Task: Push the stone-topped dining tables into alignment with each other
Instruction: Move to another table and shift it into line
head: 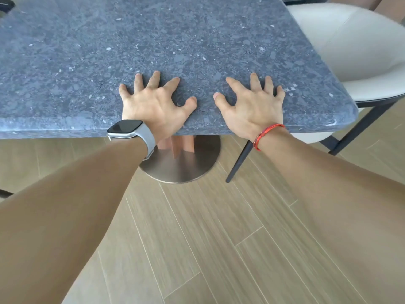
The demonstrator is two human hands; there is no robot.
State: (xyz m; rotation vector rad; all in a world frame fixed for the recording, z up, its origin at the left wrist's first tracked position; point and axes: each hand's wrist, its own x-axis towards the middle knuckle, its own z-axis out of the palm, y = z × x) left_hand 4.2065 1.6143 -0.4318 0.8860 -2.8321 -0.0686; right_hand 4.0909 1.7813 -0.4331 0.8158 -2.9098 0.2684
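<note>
Wood-look plank floor [219,238] fills the lower half of the view, pale boards running on a diagonal. Above it, the stone-topped table [175,40] takes the whole upper half: a blue-grey speckled slab with a thick edge and a rounded near-right corner, its near edge running across the middle of the frame. Only this one table shows here; no second top can be made out. Tucked in at the table's right side sits a cream upholstered chair [361,58], dark legs angling down onto the floor, its seat partly under the slab's corner. Below the top, a round brushed-metal base [182,165] rests flat on the boards, with a reddish pedestal column [179,143] rising from it.

Both bare forearms reach in from the bottom corners. Left hand [153,104] is flat on the stone just inside the near edge, fingers spread wide, palm down, gripping nothing. Right hand [252,104] lies beside it, apart from it, likewise splayed and pressed to the surface. A smartwatch [126,128] with a pale band sits on the left wrist; a red cord bracelet [267,133] circles the right.
</note>
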